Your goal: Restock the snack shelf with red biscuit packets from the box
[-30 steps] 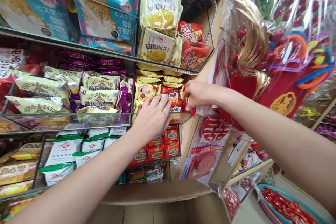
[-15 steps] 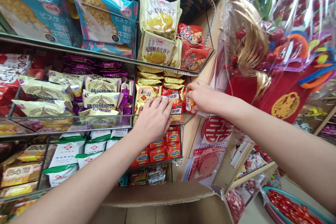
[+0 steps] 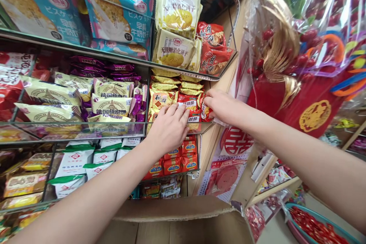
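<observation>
Left fingers (image 3: pixel 171 112), unclenched, rest on crinkled red packets (image 3: pixel 193 118) in a clear-fronted shelf (image 3: pixel 114 136); right fingers (image 3: pixel 211 103) touch the end packet (image 3: pixel 204 113), grip unclear, beside plastic-wrapped decorations (image 3: pixel 278 42), above a cardboard box (image 3: pixel 177 209).

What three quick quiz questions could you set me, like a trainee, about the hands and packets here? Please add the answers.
1. True or false: the left hand is on a blue packet.
2. Which is nearest the right hand: A) a purple packet, B) a red packet, or C) a green-and-white packet?
3. Fill the gap: the cream packets sit one shelf ____ the white packets with green tops.

Key
1. False: its fingers are at the yellow packets and the red packets beside them.
2. B.
3. Above.
</observation>
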Available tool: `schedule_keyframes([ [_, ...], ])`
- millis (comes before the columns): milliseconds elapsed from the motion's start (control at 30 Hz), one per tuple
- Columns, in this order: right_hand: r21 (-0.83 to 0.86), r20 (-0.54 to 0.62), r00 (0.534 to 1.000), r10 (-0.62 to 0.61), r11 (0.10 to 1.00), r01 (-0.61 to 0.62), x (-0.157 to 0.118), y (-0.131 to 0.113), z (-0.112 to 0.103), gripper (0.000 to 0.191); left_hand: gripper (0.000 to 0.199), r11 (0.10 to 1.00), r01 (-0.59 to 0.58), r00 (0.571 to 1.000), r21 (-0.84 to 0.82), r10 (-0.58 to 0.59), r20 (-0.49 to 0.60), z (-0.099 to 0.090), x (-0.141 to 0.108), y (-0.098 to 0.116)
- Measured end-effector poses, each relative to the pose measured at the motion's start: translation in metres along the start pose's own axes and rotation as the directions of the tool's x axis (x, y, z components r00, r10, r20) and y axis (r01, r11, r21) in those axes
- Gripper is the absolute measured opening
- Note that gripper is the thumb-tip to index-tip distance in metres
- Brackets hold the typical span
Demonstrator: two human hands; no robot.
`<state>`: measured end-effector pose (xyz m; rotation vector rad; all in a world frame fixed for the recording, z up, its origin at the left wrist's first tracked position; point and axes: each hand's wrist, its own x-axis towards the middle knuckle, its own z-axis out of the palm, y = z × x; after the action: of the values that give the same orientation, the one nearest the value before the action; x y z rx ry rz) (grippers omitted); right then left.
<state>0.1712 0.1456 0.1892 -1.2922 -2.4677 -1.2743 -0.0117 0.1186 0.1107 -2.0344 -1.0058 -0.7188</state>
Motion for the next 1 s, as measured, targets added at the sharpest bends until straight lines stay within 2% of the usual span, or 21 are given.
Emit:
schedule_keyframes([
  [67,-0.024,0.019,1.0,-0.024,0.999,0.024,0.0,0.0,0.003,0.014,0.043,1.0,0.004,1.0,-0.002,-0.004,-0.002,0.0,0.0,0.0],
  [233,-0.083,0.009,0.998,-0.057,0.995,0.058,-0.002,-0.006,0.001,0.014,0.043,1.0,0.004,1.0,-0.012,-0.004,-0.003,0.0,0.001,0.001],
  [467,-0.041,0.053,0.995,-0.09,0.995,0.092,-0.001,-0.004,0.001,0.015,0.046,1.0,0.014,1.0,-0.022,-0.014,0.006,-0.001,0.001,0.002],
  [667,-0.013,0.171,0.971,-0.166,0.985,0.17,0.009,-0.001,-0.012,0.013,0.047,0.999,0.004,0.999,-0.036,-0.002,0.04,-0.003,0.001,0.0],
  [800,-0.043,0.202,0.961,-0.188,0.979,0.2,0.016,-0.003,-0.019,0.021,0.045,0.998,-0.009,0.998,-0.056,0.012,0.057,-0.005,0.004,-0.003],
  [1000,0.006,0.21,0.969,-0.133,0.991,0.135,0.013,-0.005,-0.02,0.021,0.031,0.996,0.033,0.998,-0.081,-0.029,0.054,-0.009,0.022,-0.006],
])
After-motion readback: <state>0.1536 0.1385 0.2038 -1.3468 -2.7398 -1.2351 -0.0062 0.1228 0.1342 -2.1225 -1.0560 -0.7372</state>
